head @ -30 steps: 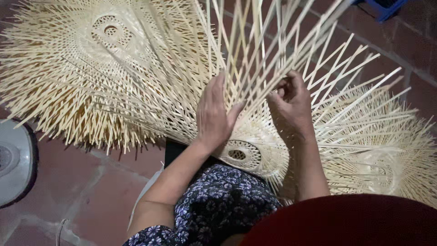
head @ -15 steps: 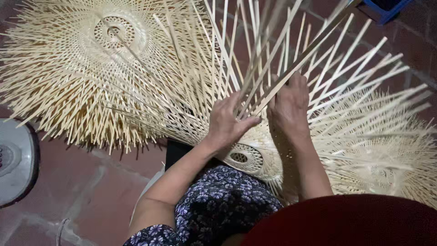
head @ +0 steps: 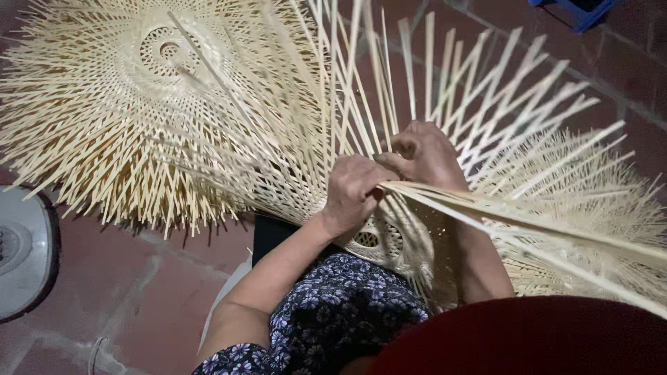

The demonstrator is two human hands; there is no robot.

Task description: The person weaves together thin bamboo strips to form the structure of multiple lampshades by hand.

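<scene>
A half-woven bamboo frame (head: 389, 236) rests on my lap, its loose pale strips fanning upward and to the right. My left hand (head: 353, 191) is shut on a bundle of bamboo strips (head: 528, 226) that sweeps across to the lower right. My right hand (head: 425, 154) sits just behind it, fingers curled among the upright strips (head: 417, 83) at the weave's edge. Whether it grips one is hard to tell.
A stack of finished woven bamboo frames (head: 139, 104) with spiky rims lies on the red tiled floor (head: 139, 292) at the left. A white fan base (head: 21, 250) sits at the left edge. A blue stool (head: 577, 10) shows at the top right.
My left hand has closed on a bundle of strips and pulled it down to the right. The camera has moved closer and the upright strips have shifted.
</scene>
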